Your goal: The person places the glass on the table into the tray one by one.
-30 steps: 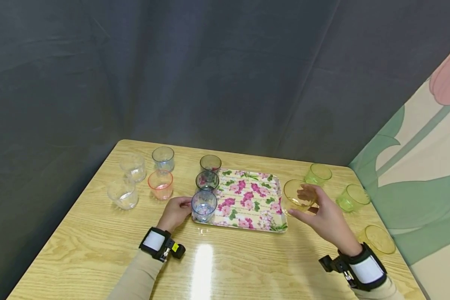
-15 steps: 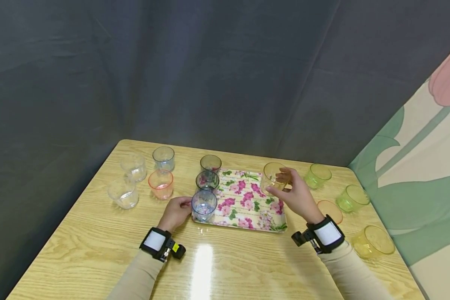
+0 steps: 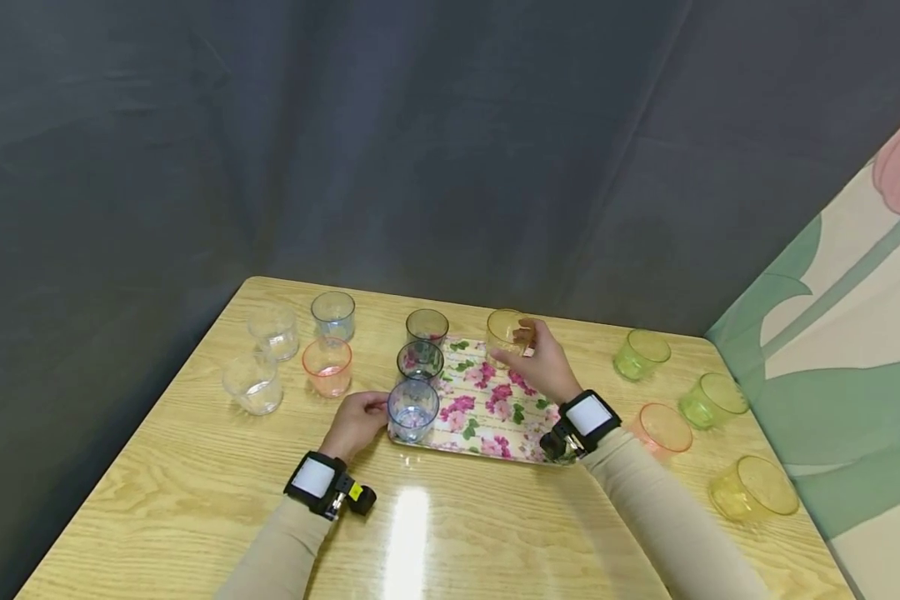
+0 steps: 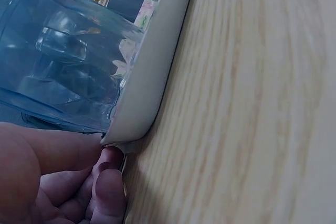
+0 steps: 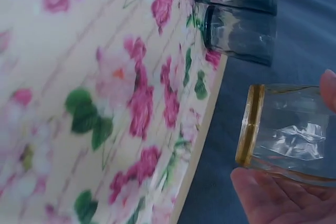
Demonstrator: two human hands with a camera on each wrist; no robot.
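My right hand (image 3: 546,365) grips a yellow-tinted tumbler (image 3: 501,335) by its side, near the far edge of the flowered tray (image 3: 487,421). In the right wrist view, the amber base of this tumbler (image 5: 290,129) is apart from the tray surface. At the tray's near left corner, my left hand (image 3: 356,427) pinches the rim, thumb above and fingers below in the left wrist view. A blue tumbler (image 3: 412,412) stands on the tray just beside that thumb. Behind it, two dark grey tumblers (image 3: 420,362) line the tray's left side.
Left of the tray stand two clear tumblers (image 3: 258,387), a pale blue one (image 3: 333,317) and a red one (image 3: 327,368). On the right are two green tumblers (image 3: 640,357), another red one (image 3: 663,429) and a yellow one (image 3: 750,490). A dark curtain (image 3: 450,167) hangs behind the table.
My right hand has carried the yellow tumbler leftward and away from me, from the tray's right side to its far edge. The left hand keeps its place at the tray corner.
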